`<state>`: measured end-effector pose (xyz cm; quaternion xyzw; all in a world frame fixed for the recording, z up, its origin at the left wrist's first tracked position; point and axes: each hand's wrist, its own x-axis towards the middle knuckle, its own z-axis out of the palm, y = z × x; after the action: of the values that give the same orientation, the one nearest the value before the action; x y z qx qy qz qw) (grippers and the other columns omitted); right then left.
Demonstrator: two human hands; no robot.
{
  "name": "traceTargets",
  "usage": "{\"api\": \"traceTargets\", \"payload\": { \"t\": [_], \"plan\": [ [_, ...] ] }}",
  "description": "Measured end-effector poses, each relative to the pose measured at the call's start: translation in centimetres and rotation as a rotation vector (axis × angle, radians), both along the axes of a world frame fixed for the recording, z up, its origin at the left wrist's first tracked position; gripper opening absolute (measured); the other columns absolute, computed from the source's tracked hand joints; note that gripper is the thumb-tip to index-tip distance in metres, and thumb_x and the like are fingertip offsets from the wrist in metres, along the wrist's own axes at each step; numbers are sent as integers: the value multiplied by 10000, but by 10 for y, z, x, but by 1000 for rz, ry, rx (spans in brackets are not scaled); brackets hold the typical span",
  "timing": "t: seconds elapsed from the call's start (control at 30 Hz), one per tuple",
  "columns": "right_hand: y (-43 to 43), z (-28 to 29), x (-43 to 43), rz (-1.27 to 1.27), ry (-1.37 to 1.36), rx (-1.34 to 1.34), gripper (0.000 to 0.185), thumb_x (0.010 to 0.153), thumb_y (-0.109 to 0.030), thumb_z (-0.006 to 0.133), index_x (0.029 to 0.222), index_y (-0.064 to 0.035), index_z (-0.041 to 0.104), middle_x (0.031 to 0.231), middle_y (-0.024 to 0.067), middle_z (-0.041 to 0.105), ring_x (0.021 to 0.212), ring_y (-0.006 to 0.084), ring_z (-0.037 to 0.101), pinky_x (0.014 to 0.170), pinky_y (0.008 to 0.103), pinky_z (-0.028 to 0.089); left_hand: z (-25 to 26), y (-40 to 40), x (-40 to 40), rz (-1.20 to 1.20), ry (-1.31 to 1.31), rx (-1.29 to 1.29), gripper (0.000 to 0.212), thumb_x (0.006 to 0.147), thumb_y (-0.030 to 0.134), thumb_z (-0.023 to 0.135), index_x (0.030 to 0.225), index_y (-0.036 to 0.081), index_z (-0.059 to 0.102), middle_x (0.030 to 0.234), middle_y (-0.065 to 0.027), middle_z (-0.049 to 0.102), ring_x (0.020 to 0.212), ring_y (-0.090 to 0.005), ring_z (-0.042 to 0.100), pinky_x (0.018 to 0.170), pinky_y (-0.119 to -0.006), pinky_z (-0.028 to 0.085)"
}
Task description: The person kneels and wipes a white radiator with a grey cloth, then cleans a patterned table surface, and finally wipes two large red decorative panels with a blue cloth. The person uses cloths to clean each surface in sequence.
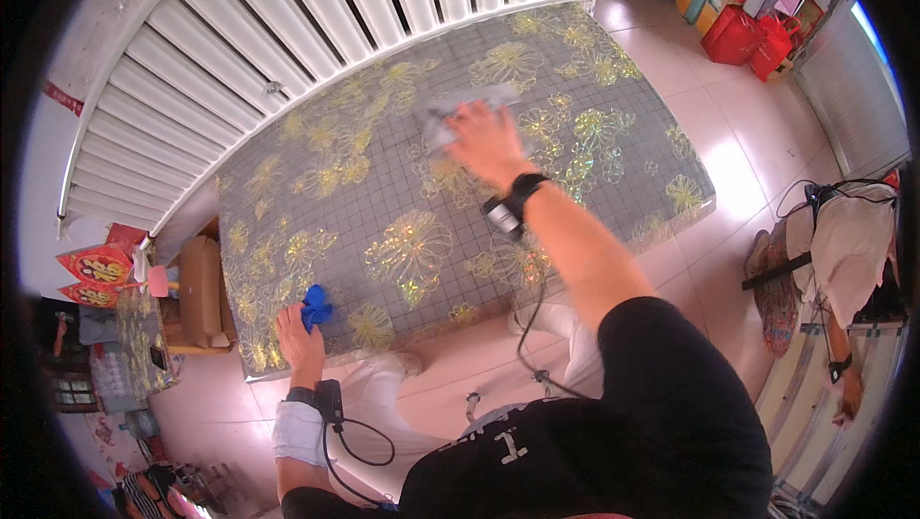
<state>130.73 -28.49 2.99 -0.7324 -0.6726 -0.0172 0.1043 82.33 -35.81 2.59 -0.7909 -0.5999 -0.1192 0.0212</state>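
A transparent table cover (345, 210) with gold shiny flowers lies over a grey gridded tabletop in front of me. My right hand (489, 141) presses a pale grey cloth (489, 98) flat on the far middle of it; hand and cloth are blurred. At the near left corner, my left hand (298, 339) holds a crumpled blue item (316, 305), perhaps a cloth, against the cover. Both wrists wear black straps with small devices, and cables run from them.
A white slatted metal radiator (287, 30) borders the table's far side. Left of the table stand cardboard boxes (201, 292). Red bags (733, 35) are on the tiled floor at the far right. Another person's hand (850, 393) rests over a slatted surface at the right.
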Motion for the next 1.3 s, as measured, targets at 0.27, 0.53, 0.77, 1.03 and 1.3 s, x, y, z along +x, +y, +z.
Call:
{"api": "traceTargets", "payload": {
  "t": [0.27, 0.53, 0.77, 1.03, 1.3],
  "plan": [
    [-57, -18, 234, -570, -132, 51, 559, 1015, -538, 443, 1490, -245, 480, 1560, 53, 433, 1467, 308, 362, 1147, 636, 277, -8, -5, 16, 15, 34, 160, 538, 651, -8, 722, 1156, 80, 557, 1148, -145, 543, 1101, -403, 505, 946, -504, 425],
    [12, -21, 227, -771, -141, -16, 614, 1004, -590, 416, 1525, -267, 437, 1620, 47, 363, 1494, 291, 327, 1159, 634, 247, -8, -4, 16, 34, -7, 96, 558, 638, 9, 711, 1167, 85, 549, 1191, -161, 526, 1121, -412, 491, 947, -505, 421],
    [111, -11, 34, -272, -131, -14, 582, 1017, -514, 425, 1487, -177, 483, 1569, 54, 416, 1455, 298, 365, 1136, 619, 283, -3, -6, 17, 31, -47, 69, 584, 623, -3, 708, 1177, 86, 547, 1209, -170, 532, 1121, -429, 493, 963, -518, 408],
    [151, -30, -181, 290, 223, 101, 592, 1011, -499, 465, 1516, -191, 446, 1584, 74, 390, 1481, 303, 321, 1162, 602, 231, -5, -5, 17, 3, -71, 115, 528, 636, -18, 664, 1147, 67, 564, 1169, -184, 548, 1087, -436, 506, 949, -521, 406],
    [203, -13, -109, 318, -2, 38, 554, 1017, -488, 447, 1499, -215, 472, 1523, 62, 453, 1436, 282, 383, 1145, 590, 272, -2, -4, 20, -20, -66, 104, 500, 658, -12, 632, 1148, 59, 559, 1155, -201, 547, 1067, -446, 508, 932, -534, 405]
  ]
}}
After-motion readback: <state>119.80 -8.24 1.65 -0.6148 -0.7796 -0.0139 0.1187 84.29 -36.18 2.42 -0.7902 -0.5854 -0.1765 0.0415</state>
